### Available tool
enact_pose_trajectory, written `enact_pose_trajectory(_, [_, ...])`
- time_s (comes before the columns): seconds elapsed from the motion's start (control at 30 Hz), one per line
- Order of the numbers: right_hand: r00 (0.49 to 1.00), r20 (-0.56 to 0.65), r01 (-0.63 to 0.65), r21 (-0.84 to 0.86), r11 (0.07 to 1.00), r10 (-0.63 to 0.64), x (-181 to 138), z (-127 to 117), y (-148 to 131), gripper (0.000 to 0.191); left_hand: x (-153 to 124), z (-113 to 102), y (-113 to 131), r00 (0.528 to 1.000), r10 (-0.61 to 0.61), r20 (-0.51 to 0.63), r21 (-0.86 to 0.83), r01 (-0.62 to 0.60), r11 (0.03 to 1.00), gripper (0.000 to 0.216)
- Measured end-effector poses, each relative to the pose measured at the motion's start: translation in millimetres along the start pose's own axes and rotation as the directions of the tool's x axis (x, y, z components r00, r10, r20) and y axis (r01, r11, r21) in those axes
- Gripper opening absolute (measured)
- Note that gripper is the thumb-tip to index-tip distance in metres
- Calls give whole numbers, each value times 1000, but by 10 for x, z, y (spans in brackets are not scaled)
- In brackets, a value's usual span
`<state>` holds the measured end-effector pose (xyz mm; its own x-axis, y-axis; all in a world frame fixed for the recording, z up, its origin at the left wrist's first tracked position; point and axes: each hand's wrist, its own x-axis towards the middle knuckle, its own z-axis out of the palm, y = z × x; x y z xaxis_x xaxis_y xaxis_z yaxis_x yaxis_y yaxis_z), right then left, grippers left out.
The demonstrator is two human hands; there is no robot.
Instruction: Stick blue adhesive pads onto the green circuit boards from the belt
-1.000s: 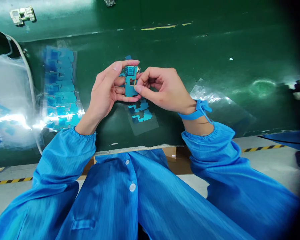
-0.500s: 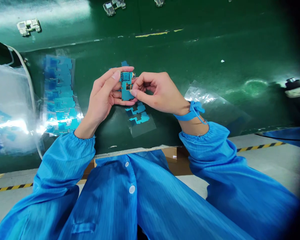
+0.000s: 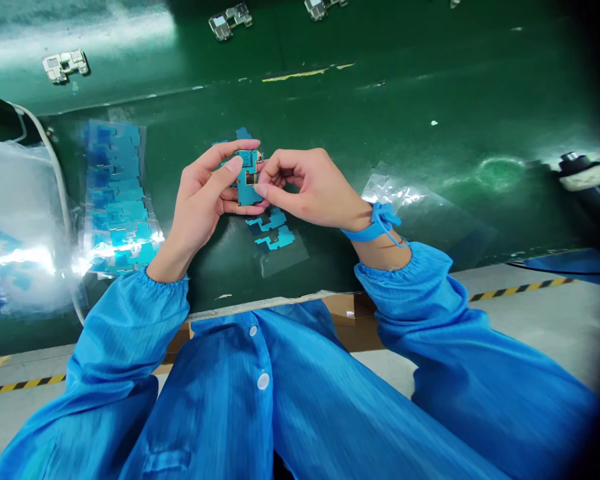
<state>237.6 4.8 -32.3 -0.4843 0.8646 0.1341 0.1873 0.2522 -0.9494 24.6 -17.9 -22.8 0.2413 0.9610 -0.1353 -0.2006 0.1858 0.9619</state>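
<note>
A small blue-faced circuit board (image 3: 248,194) with a square cut-out is held upright between the thumb and fingers of my left hand (image 3: 197,193). My right hand (image 3: 313,187) has thumb and forefinger pinched together at the board's right edge, beside the cut-out. Whether that pinch grips the board itself or some small piece on it cannot be made out. Under the hands lies a clear sheet with blue cut-shape stickers (image 3: 280,238), partly covered by the board and fingers.
On the left lie more blue sticker sheets (image 3: 117,200), a cable (image 3: 60,167) and clear plastic bags (image 3: 20,220). Several circuit boards, one at the far left (image 3: 65,65), sit along the back. Clear film (image 3: 393,190) lies behind my right wrist, and a black device (image 3: 577,163) stands far right.
The view has shifted slightly, so the boards at the back appear a little lower. Both hands keep nearly the same pose at the board, with the right pinch still at its edge.
</note>
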Motion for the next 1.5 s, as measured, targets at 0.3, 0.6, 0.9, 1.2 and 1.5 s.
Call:
enact_pose_trajectory(0.3, [999,-4,42,21,999,-42,-2,2,-9,16,-12,-30,-3,999,7,36,26,-8,1000,55])
enact_pose_trajectory(0.6, [999,14,33,13,999,-33,0,-19,-18,20,0,-51,-8,999,5,42,61,-7,998,60])
enact_pose_trajectory(0.9, [1000,10,22,-1,1000,-22,1,-14,-12,22,0,-57,-30,999,11,44,47,-13,999,57])
enact_pose_trajectory(1.2, [1000,4,1,-10,1000,-1,3,-28,-11,30,3,-40,-2,1000,6,16,16,-6,1000,44])
enact_pose_trajectory(1.5, [1000,-8,7,6,1000,-7,-5,-31,-49,32,-26,-76,19,997,15,82,-12,-14,1000,59])
